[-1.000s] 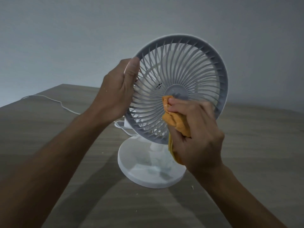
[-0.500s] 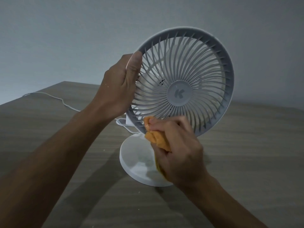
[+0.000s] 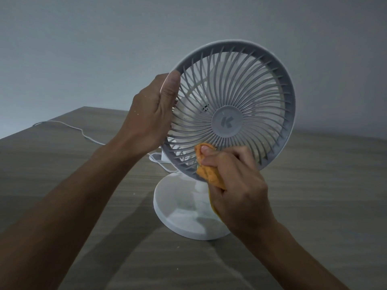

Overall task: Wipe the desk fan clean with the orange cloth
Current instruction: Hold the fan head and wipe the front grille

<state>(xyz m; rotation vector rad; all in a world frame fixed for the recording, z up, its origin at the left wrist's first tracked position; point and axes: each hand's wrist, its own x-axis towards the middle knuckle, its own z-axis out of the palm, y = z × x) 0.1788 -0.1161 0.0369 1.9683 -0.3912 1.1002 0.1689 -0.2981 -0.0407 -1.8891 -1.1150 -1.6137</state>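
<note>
Matt plastic desk fan (image 3: 228,122); soft orange cloth (image 3: 209,174); seemingly wood-grain table (image 3: 324,185).

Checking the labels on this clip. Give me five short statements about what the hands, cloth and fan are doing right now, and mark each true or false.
1. The left hand grips the rim of the fan's grille. True.
2. The orange cloth lies loose on the table. False: the right hand holds it bunched against the lower part of the grille.
3. The cloth covers the round hub with the K mark. False: the hub is uncovered; the cloth sits below it.
4. The fan's white round base stands on the wooden table. True.
5. A white cord trails across the table behind the left arm. True.
</note>
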